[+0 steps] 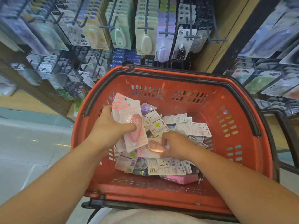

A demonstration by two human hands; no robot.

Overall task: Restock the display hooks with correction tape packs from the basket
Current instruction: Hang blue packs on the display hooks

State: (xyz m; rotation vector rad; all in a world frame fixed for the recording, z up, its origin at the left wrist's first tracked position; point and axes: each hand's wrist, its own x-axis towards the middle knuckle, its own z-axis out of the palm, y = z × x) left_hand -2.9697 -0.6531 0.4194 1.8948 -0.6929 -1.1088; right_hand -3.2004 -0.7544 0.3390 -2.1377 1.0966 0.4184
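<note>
A red plastic basket [186, 81] sits in front of me, with several correction tape packs [191, 126] heaped inside. My left hand [111, 126] holds a small stack of pink correction tape packs [131, 113] upright over the basket's left side, thumb across the front one. My right hand [176, 145] reaches into the heap and pinches another pink pack [153, 147] lying flat just below the stack. Display hooks [145, 28] with hanging tape packs fill the shelf beyond the basket.
A pink box-like item [182, 179] lies at the basket's near edge. More racks of carded stationery hang at the left [48, 65] and right [267, 78]. The basket's black handles [242, 97] lie folded along its rim. Tiled floor [32, 143] shows at the left.
</note>
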